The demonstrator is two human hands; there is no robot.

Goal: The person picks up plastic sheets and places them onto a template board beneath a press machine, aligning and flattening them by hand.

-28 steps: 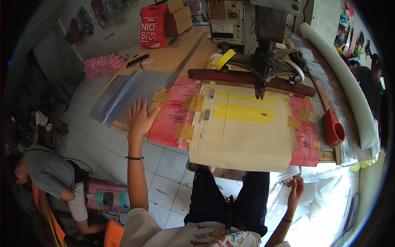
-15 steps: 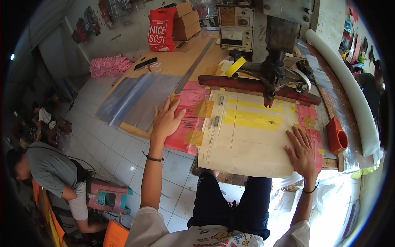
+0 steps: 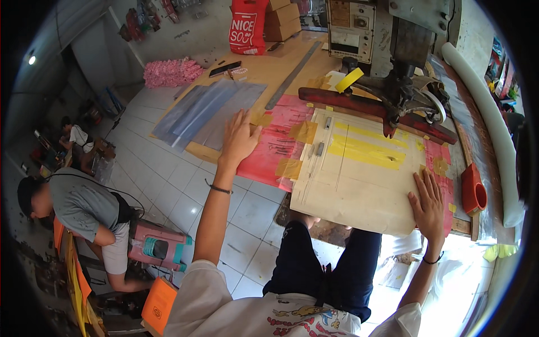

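My left hand [image 3: 240, 137] lies flat, fingers stretched out, at the left edge of a red sheet [image 3: 261, 160]. Its fingertips reach the near edge of stacked clear plastic sheets [image 3: 199, 115]. My right hand [image 3: 428, 205] rests open on the right side of a beige board [image 3: 359, 194]. Pencil lines, yellow tape strips [image 3: 368, 150] and two small metal pieces [image 3: 320, 149] mark this board. Brown tape [image 3: 289, 168] joins the board to the red sheet. Neither hand holds anything.
A press machine's dark red bar [image 3: 376, 115] spans the board's far edge, with a yellow tape roll [image 3: 349, 80] on it. An orange-red holder [image 3: 473, 191] sits at right. A metal ruler [image 3: 295, 73] and phone [image 3: 225, 69] lie farther back. A co-worker [image 3: 84, 202] bends at left.
The whole view has shifted, so the table appears farther right. My left hand has slid a little away from me, toward the plastic sheets. My right hand stays on the board.
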